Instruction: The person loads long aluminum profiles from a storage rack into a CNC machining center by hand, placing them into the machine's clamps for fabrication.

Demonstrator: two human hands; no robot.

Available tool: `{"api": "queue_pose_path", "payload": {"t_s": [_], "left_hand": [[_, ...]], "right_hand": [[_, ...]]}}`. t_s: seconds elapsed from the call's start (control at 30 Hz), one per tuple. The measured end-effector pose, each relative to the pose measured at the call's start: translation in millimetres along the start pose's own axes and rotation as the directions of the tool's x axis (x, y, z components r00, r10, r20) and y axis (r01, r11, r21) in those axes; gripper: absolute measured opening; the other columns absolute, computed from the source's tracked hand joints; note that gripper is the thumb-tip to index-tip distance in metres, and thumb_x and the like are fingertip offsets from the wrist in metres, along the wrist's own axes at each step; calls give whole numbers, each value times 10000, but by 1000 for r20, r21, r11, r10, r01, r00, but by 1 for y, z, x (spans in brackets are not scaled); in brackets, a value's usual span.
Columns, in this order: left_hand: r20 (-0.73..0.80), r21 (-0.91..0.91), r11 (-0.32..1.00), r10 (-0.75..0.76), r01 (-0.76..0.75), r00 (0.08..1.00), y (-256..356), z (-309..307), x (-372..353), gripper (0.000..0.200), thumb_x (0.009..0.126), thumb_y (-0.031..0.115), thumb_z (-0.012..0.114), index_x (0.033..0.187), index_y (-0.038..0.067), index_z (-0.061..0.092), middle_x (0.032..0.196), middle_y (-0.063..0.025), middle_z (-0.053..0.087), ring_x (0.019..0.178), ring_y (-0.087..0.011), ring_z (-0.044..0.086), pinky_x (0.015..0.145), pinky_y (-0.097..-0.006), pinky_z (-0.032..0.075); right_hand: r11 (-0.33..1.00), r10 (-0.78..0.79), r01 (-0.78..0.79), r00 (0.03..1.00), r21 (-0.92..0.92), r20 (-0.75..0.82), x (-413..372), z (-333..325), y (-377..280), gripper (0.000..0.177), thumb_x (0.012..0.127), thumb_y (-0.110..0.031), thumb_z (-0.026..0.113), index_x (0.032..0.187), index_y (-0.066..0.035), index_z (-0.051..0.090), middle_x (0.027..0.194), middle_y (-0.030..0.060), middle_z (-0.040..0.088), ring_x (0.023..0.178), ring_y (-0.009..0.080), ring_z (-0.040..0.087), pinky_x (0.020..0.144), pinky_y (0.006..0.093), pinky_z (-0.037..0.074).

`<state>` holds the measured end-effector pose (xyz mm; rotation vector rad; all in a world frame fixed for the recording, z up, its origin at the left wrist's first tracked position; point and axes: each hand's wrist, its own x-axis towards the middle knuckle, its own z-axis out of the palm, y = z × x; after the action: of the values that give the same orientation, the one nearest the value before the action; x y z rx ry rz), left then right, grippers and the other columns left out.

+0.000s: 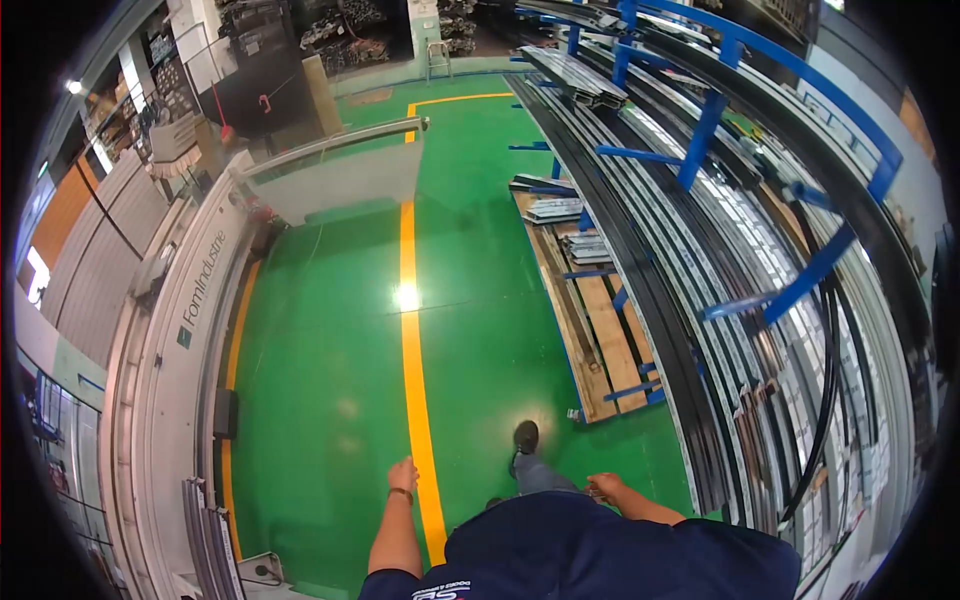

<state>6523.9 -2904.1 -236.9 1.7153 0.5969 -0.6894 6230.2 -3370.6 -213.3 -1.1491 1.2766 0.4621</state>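
I look down at a green workshop floor (330, 360) with a yellow line (410, 330) running away from me. My left hand (403, 474) hangs over the line with its fingers curled and nothing in it; a band sits on the wrist. My right hand (603, 487) is low at my side near the foot of the blue rack (700, 130); something small may be in it, but it is too small to tell. One dark shoe (525, 437) is stepped forward between the hands.
A long grey machine (190, 300) marked FomIndustrie lines the left side. On the right, a blue cantilever rack holds several long metal profiles (680, 300) above wooden boards (600, 340). Shelves and stock stand at the far end.
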Motion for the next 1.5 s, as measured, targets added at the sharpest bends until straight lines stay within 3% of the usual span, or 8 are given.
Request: {"api": "queue_pose_path", "payload": {"t_s": [0.3, 0.33, 0.37, 0.83, 1.0, 1.17, 1.3, 1.5], "left_hand": [[-189, 28, 1000, -3, 9, 982, 35, 98, 94, 337, 911, 374, 703, 780, 82, 598, 622, -33, 543, 460, -176, 464, 414, -346, 363], [-264, -6, 999, -35, 35, 964, 40, 109, 86, 355, 915, 390, 690, 783, 69, 621, 641, -33, 570, 485, -188, 494, 447, -374, 382], [-202, 158, 950, -235, 268, 951, 47, 113, 76, 583, 895, 441, 635, 1206, -51, 673, 1147, -204, 708, 1100, -339, 653, 959, -429, 484], [0, 683, 727, -106, 78, 994, 197, 169, 221, 804, 924, 674, 425, 1182, -44, 680, 1186, -285, 671, 1182, -421, 612, 1026, -452, 443], [46, 699, 715, -13, -23, 999, 315, 181, 331, 685, 935, 598, 503, 1150, -27, 684, 1118, -256, 685, 1043, -373, 630, 889, -430, 475], [89, 257, 955, -176, 148, 980, 504, 213, 425, 424, 925, 412, 677, 1091, 22, 656, 904, -154, 695, 603, -204, 595, 527, -369, 469], [274, 405, 914, -142, 19, 951, 642, 277, 547, 414, 962, 427, 616, 1163, 65, 602, 1002, -100, 679, 877, -261, 671, 664, -449, 525], [515, 236, 941, 89, -241, 853, 855, 485, 582, 609, 995, 484, 553, 1408, 42, 483, 1340, -170, 592, 1164, -302, 601, 940, -500, 489]], "right_hand": [[988, -24, 35, 997, -149, 77, 126, 15, -238, 345, 951, -304, 634, 1173, -40, 629, 1047, 152, 701, 903, 270, 673, 757, 479, 510], [989, -29, 44, 994, -143, 104, 144, 17, -271, 356, 951, -310, 631, 1177, -33, 634, 1071, 160, 701, 908, 274, 674, 775, 486, 509], [982, -113, 130, 985, -138, 130, 165, 21, -310, 327, 944, -306, 637, 1135, -41, 641, 1012, 140, 696, 861, 259, 663, 741, 454, 506], [981, -183, 187, 979, -44, 96, 238, 61, -587, 333, 947, -286, 635, 1195, -63, 628, 1074, 110, 690, 914, 242, 671, 767, 395, 518], [999, 53, -53, 997, 2, -61, 259, 65, -571, 415, 991, -255, 605, 1282, 40, 586, 1127, 182, 669, 1102, 319, 649, 910, 432, 524], [978, 5, 18, 994, 209, -108, 282, 66, -596, 367, 991, -218, 602, 1204, 80, 575, 1030, 230, 677, 840, 258, 672, 545, 321, 462], [815, 4, 101, 984, 570, -181, 272, 82, -644, 502, 971, -304, 619, 1361, -5, 521, 1324, 216, 610, 1168, 354, 617, 965, 471, 498], [439, -133, 223, 974, 870, -183, 265, 83, -705, 619, 953, -329, 640, 1455, -59, 399, 1426, 189, 526, 1291, 359, 522, 1037, 497, 439]]}}
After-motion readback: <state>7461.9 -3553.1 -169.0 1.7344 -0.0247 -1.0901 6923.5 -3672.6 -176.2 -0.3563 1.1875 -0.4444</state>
